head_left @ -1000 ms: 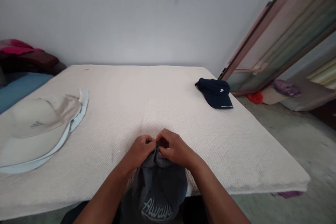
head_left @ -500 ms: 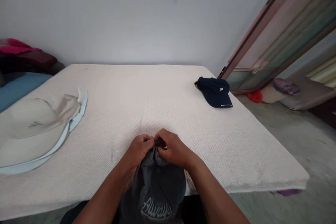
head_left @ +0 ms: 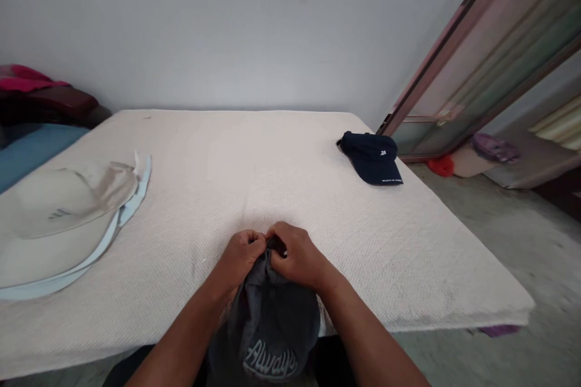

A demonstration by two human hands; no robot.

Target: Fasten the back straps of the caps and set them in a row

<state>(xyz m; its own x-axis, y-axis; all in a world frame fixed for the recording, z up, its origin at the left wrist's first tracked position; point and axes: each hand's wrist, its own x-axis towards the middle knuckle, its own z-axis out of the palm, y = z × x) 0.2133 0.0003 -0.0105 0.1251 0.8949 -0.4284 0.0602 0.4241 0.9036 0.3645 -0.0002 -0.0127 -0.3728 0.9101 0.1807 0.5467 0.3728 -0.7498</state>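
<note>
A dark grey cap [head_left: 276,320] with "Always" lettering hangs at the near edge of the covered table, its lettered part toward me. My left hand [head_left: 242,260] pinches its far end from the left. From the right, my right hand [head_left: 297,257] grips the same end, thumb and fingers curled round the strap area. The fingertips of both hands nearly touch, and the strap detail between them is mostly hidden.
A navy cap [head_left: 371,157] lies at the table's back right. Stacked pale hats [head_left: 59,211] are at the left on the white textured cover [head_left: 254,151]. Beyond the right edge are a red item [head_left: 441,165] and a purple item [head_left: 494,149] near the floor.
</note>
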